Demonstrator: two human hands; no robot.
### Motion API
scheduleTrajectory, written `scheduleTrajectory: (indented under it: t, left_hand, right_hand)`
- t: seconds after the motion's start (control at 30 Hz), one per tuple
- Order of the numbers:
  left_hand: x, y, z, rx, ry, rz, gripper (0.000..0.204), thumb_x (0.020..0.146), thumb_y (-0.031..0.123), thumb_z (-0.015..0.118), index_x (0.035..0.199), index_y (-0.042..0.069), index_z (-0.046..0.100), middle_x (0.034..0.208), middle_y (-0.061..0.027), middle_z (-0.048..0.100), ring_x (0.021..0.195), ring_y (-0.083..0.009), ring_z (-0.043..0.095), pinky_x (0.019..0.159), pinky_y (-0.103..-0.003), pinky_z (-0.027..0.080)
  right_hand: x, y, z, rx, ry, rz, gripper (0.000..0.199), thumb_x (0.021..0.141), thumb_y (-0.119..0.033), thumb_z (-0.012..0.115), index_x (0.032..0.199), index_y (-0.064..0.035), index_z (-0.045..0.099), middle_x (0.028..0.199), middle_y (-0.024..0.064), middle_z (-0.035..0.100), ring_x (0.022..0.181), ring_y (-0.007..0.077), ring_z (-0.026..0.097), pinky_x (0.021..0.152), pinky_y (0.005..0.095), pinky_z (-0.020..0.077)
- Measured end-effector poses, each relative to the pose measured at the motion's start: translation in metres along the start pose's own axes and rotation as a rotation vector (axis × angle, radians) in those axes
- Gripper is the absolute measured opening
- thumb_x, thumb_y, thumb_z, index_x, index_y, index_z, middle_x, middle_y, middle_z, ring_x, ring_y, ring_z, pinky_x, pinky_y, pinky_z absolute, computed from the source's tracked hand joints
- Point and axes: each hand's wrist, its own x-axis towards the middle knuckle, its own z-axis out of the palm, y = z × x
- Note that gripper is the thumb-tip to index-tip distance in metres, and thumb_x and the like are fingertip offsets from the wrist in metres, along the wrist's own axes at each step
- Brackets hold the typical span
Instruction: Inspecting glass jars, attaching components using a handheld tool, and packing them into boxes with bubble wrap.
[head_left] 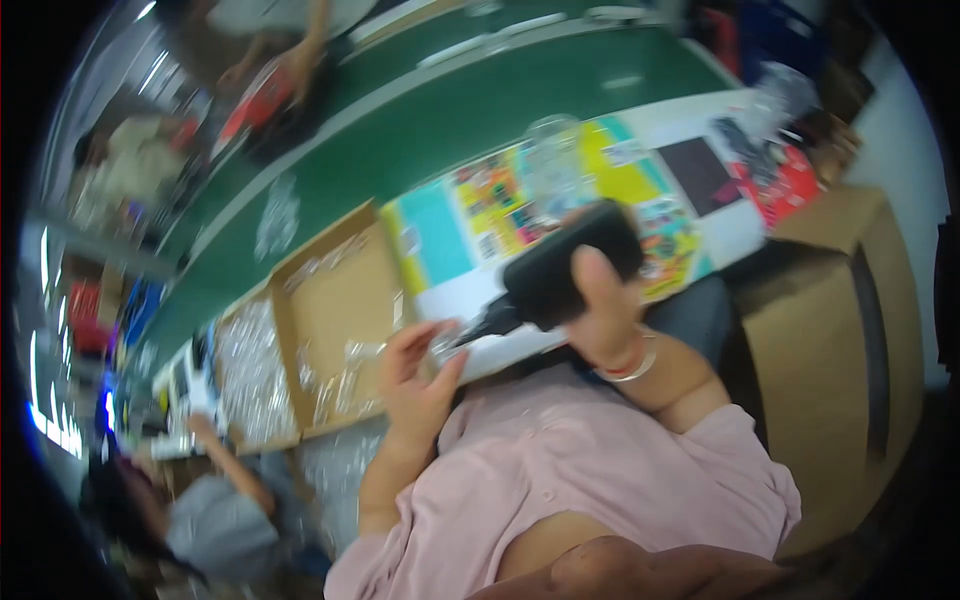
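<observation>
Pinching clear piece (443, 346) with left hand (415, 385), apparently steadying it near tip of tool (555, 272) clasped in right hand (606, 312), by worktop (400, 150) near edge.

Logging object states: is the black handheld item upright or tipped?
Tipped: the black handheld item slants, its tapered tip pointing down-left toward the left hand.
</observation>
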Motion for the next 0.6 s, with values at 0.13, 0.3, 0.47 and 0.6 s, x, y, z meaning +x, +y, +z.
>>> scheduleTrajectory:
  t: [0.13,0.3,0.47,0.6]
  left_hand:
    - [0.039,-0.021,-0.015,-0.004,-0.052,-0.250,0.036,0.072,-0.007,0.062,0.103,0.002,0.046,0.096,-0.0112,0.059,0.086,-0.0158,0.058,0.079,-0.027,0.046]
    - [0.132,-0.078,-0.025,-0.081,-0.142,-0.362,0.027,0.080,0.002,0.057,0.105,0.002,0.048,0.089,-0.0058,0.057,0.076,-0.0112,0.056,0.071,-0.023,0.046]
    - [0.190,-0.138,-0.010,0.392,-0.149,-0.292,0.027,0.079,0.007,0.059,0.103,0.000,0.051,0.084,-0.0046,0.055,0.068,-0.0110,0.056,0.062,-0.023,0.045]
    - [0.207,-0.163,-0.003,0.661,-0.219,-0.234,0.032,0.076,0.006,0.062,0.106,-0.001,0.052,0.086,-0.0097,0.057,0.065,-0.0144,0.057,0.061,-0.027,0.046]
  right_hand:
    - [0.019,0.020,-0.010,0.569,0.215,0.323,0.026,0.085,-0.029,0.056,0.098,-0.0063,0.054,0.085,0.0046,0.059,0.076,0.0142,0.060,0.068,0.0282,0.0493]
    - [0.030,0.020,-0.039,0.677,0.260,0.310,0.021,0.086,-0.028,0.056,0.094,-0.0086,0.054,0.084,0.0014,0.060,0.075,0.0118,0.060,0.064,0.0255,0.0490]
    - [0.038,0.018,-0.050,0.704,0.313,0.256,0.021,0.085,-0.027,0.057,0.096,-0.0096,0.054,0.083,0.0015,0.060,0.072,0.0106,0.060,0.060,0.0229,0.0482]
    - [0.045,0.014,-0.055,0.753,0.312,0.230,0.021,0.085,-0.026,0.057,0.098,-0.0092,0.055,0.085,0.0012,0.060,0.073,0.0105,0.060,0.059,0.0221,0.0478]
